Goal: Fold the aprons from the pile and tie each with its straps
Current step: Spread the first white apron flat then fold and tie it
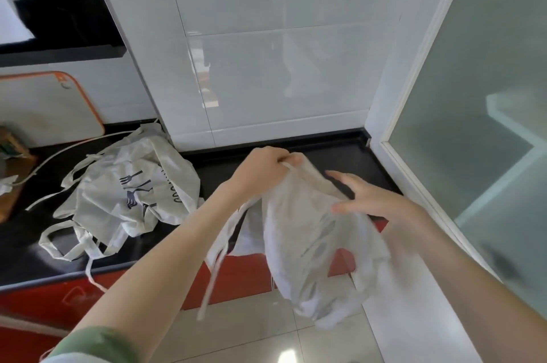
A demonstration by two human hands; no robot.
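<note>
My left hand (262, 167) grips the top edge of a white apron (313, 247) and holds it up above the black counter (225, 176). The apron hangs crumpled over the counter's front edge, its straps (219, 253) dangling toward the floor. My right hand (373, 200) is beside the cloth with straight fingers, touching its right side. A pile of white aprons (130, 194) with a dark cutlery print lies crumpled on the counter to the left, straps spread around it.
A white cutting board with an orange rim (50, 108) leans against the wall at the left. White wall tiles (266, 66) stand behind the counter, a frosted glass door (473, 126) at the right. Red cabinet fronts (236, 277) sit below; a tiled floor (266, 336) is underneath.
</note>
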